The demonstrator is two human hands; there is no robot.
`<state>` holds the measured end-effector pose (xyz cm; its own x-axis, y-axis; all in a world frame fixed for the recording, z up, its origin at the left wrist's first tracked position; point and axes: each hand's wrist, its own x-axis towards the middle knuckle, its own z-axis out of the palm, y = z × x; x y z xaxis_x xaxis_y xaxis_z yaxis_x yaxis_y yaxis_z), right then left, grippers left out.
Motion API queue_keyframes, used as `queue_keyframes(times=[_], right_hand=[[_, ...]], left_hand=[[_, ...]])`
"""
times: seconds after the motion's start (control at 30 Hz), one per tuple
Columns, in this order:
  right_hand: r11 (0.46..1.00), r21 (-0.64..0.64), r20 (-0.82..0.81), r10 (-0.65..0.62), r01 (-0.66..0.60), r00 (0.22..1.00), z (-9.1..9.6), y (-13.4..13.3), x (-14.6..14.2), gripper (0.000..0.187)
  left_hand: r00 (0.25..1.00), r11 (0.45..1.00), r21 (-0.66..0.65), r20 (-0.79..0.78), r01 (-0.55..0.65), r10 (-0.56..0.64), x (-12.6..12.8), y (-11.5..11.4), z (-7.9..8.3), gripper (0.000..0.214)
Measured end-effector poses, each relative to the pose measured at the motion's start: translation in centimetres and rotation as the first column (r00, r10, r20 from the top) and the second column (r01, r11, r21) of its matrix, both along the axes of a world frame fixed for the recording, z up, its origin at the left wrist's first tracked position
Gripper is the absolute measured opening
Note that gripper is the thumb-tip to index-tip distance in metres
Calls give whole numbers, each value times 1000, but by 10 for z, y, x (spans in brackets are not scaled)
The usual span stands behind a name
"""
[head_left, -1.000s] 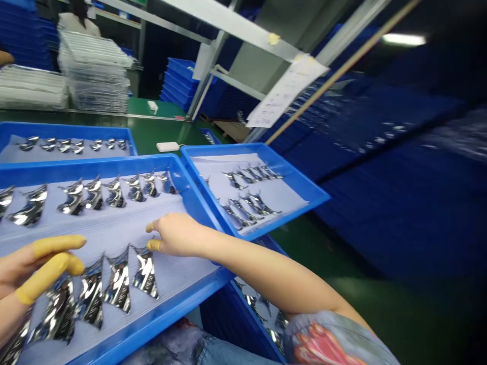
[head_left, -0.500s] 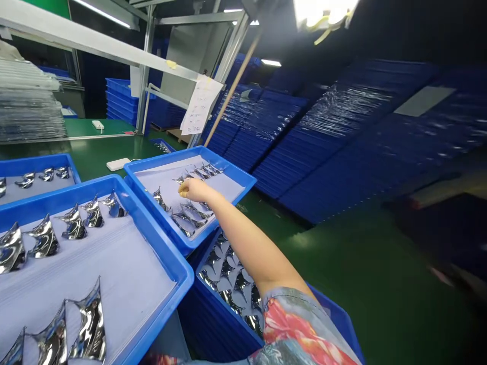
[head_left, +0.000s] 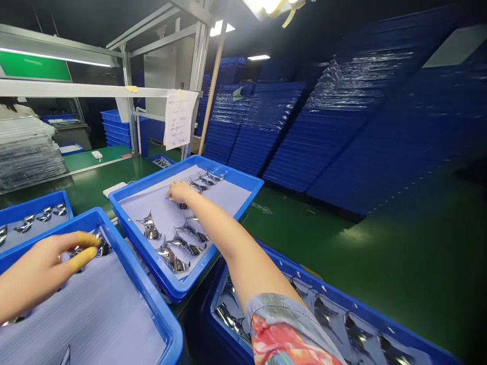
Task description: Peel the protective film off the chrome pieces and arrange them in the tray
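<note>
My right hand [head_left: 181, 192] reaches far forward into the middle blue tray [head_left: 249, 183], fingers closed down on a shiny silver part [head_left: 182, 205] lying on the tray's pale liner. More silver parts [head_left: 173, 257] lie in rows in that tray. My left hand [head_left: 45, 268], with yellow finger cots on thumb and forefinger, hovers over the near-left blue tray [head_left: 152, 299], fingers extended toward a silver part [head_left: 102, 248] at its far edge; it holds nothing.
A third blue tray [head_left: 34, 205] with silver parts sits at far left. A blue bin [head_left: 342, 304] of parts lies below my right arm. Stacked clear trays [head_left: 26, 152] stand at back left; wrapped blue tray stacks [head_left: 335, 116] fill the right. A paper sheet [head_left: 177, 119] hangs from the frame.
The view has swung right. My right hand left the near-left tray and reached into the middle tray, now lying a little further left in it. My left hand is back in view over the near tray.
</note>
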<state>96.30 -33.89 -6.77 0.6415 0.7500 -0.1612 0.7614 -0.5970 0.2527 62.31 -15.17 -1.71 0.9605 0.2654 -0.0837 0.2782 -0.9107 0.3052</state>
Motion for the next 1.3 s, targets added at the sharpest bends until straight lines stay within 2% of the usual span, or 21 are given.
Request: queue_keyframes(times=[0.07, 0.17, 0.23, 0.3, 0.4, 0.57, 0.7, 0.83, 0.97, 1.1, 1.2, 1.3], right_hand=[[1000, -6, 19, 14, -14, 1000, -1, -1, 2, 33], [1000, 1, 25, 32, -32, 999, -2, -6, 4, 32], [999, 23, 17, 49, -50, 999, 0, -12, 6, 31], [996, 65, 8, 63, -63, 998, 6, -19, 8, 31], [981, 174, -12, 85, -81, 996, 23, -33, 11, 30], [926, 341, -162, 226, -160, 961, 51, -60, -2, 21], [914, 343, -342, 336, -216, 878, 53, -76, -29, 19], [948, 254, -454, 291, -191, 842, 47, -85, -46, 18], [986, 107, -518, 168, -132, 839, 46, -88, -48, 16], [996, 5, -536, 74, -84, 841, 46, -83, -46, 17], [998, 28, -529, 64, -59, 846, 49, -81, -37, 19], [991, 133, -457, 53, 10, 888, 57, -91, -19, 18]], left_hand=[[998, 997, 45, -16, 55, -54, 59, -23, 7, 37], [991, 988, 118, -103, 94, -82, 136, -49, 1, 34], [980, 978, 187, -192, 90, -54, 168, -57, -11, 32], [960, 967, 238, -280, 94, -25, 186, -60, -25, 30], [927, 954, 272, -375, 122, -12, 195, -61, -38, 30], [896, 947, 262, -440, 187, -56, 195, -62, -38, 31], [888, 945, 250, -452, 213, -80, 200, -70, -41, 32], [903, 949, 250, -423, 191, -70, 209, -79, -42, 31], [902, 962, 178, -415, 208, -118, 216, -69, -23, 28], [878, 966, 6, -418, 260, -234, 211, -52, 3, 24], [855, 941, -145, -394, 304, -337, 203, -52, 11, 22], [839, 901, -268, -345, 343, -421, 196, -64, 11, 23]])
